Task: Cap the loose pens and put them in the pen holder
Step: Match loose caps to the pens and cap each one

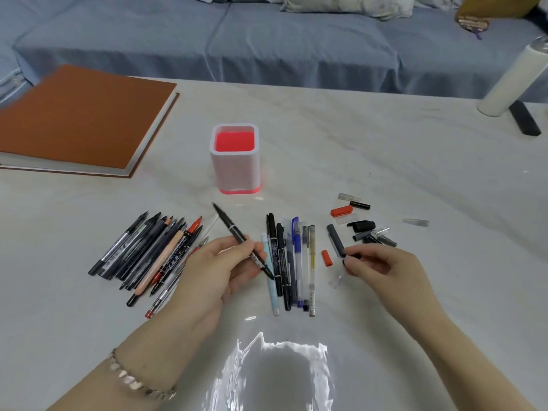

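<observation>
Nearest you, your left hand (216, 268) grips a black pen (237, 232) with curled fingers, its bare tip aimed toward 11 o'clock, while your right hand (382, 268) pinches a small black cap (354, 256) at its fingertips. Between both hands lies a row of pens (292, 262); at 9 o'clock of your left hand sits a bundle of pens (148, 256). Loose caps (360, 225) scatter at 12 o'clock of your right hand, and farther off stand the pen holder (235, 164) at 12 o'clock and a brown notebook (83, 120) at 10 o'clock.
</observation>
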The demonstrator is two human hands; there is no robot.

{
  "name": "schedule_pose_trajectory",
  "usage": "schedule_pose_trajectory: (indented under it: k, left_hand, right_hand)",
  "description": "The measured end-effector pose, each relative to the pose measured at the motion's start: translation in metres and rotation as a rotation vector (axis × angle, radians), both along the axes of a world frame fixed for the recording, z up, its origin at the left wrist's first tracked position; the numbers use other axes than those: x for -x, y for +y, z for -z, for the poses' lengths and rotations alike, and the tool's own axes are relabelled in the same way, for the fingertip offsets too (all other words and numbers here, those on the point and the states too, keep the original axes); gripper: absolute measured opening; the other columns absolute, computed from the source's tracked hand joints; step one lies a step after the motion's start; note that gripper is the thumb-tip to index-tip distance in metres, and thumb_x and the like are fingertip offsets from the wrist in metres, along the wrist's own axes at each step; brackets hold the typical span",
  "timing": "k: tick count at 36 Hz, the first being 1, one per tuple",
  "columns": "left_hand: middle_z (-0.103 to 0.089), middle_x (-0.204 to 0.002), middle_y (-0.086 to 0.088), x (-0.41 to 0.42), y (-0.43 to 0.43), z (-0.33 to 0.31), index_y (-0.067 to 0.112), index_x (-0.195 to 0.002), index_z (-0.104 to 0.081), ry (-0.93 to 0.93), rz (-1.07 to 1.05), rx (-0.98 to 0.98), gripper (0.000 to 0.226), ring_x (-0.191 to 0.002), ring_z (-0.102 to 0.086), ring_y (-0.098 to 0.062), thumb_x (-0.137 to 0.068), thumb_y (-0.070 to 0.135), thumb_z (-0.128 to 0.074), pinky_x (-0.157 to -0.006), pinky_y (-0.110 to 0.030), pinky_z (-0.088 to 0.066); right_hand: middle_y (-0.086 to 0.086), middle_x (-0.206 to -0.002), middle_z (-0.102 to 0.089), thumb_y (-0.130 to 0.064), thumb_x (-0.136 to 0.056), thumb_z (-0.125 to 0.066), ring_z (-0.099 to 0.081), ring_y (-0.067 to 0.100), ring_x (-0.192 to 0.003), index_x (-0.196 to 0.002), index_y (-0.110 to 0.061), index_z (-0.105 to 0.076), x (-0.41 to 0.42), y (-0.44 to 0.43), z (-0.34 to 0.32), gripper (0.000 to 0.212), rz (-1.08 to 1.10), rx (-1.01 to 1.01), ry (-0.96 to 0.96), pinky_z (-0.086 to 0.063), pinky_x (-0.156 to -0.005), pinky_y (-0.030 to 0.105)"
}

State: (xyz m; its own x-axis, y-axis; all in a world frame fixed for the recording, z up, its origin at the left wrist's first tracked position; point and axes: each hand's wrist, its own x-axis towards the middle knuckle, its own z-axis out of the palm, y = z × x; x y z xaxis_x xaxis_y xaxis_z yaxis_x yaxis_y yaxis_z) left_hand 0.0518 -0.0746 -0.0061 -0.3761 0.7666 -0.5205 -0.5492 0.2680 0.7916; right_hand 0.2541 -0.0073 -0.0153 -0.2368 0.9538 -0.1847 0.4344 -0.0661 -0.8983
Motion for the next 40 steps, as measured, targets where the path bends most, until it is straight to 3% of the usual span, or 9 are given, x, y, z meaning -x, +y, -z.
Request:
schedule_pose_trajectory:
  k: [1, 5, 16, 30, 40]
  left_hand:
    - [-0.073, -0.070, -0.005, 0.000, 0.000, -0.001, 0.006, -0.082, -0.061, -0.043, -0.017, -0.011, 0.008, -0.063, -0.069, -0.009, -0.086, 0.002, -0.055, -0.058, -0.019, -0.057]
    - [-0.074, -0.074, -0.007, -0.003, -0.002, -0.004, 0.006, -0.077, -0.056, -0.140, -0.073, -0.065, 0.011, -0.066, -0.071, -0.011, -0.086, 0.000, -0.052, -0.063, -0.020, -0.058]
    - [-0.074, -0.078, -0.010, -0.021, -0.012, -0.015, 0.006, -0.083, -0.055, -0.190, -0.104, -0.100, 0.006, -0.070, -0.072, -0.014, -0.083, -0.001, -0.053, -0.064, -0.021, -0.058]
    - [-0.074, -0.078, -0.010, -0.025, -0.017, -0.017, 0.007, -0.080, -0.058, -0.170, -0.131, -0.129, 0.007, -0.071, -0.071, -0.013, -0.081, 0.000, -0.055, -0.061, -0.019, -0.057]
    - [-0.074, -0.079, -0.013, -0.040, -0.023, -0.019, 0.003, -0.080, -0.055, -0.055, -0.071, -0.187, 0.011, -0.072, -0.071, -0.016, -0.070, 0.000, -0.059, -0.060, -0.020, -0.057]
  right_hand:
    - [-0.002, -0.067, -0.073, -0.006, -0.076, -0.069, -0.068, 0.010, -0.069, -0.071, -0.028, -0.069, 0.003, -0.005, -0.006, 0.023, 0.020, 0.037, 0.102, -0.048, -0.066, 0.007]
    - [0.004, -0.068, -0.074, 0.000, -0.068, -0.073, -0.070, 0.017, -0.064, -0.066, -0.021, -0.072, 0.015, -0.020, -0.017, 0.021, 0.089, 0.118, 0.317, -0.057, -0.068, 0.019]
    - [0.003, -0.068, -0.074, 0.005, -0.064, -0.075, -0.068, 0.011, -0.061, -0.064, -0.018, -0.073, 0.039, -0.043, -0.026, 0.023, 0.146, 0.100, 0.444, -0.051, -0.058, 0.011]
    - [-0.001, -0.063, -0.073, 0.007, -0.063, -0.075, -0.067, 0.007, -0.057, -0.062, -0.019, -0.072, 0.035, -0.046, -0.030, 0.026, 0.116, 0.076, 0.434, -0.049, -0.056, 0.009]
    - [-0.007, -0.060, -0.072, 0.004, -0.064, -0.075, -0.067, 0.005, -0.056, -0.059, -0.031, -0.074, 0.036, -0.046, -0.027, 0.035, 0.075, -0.010, 0.363, -0.049, -0.057, 0.008]
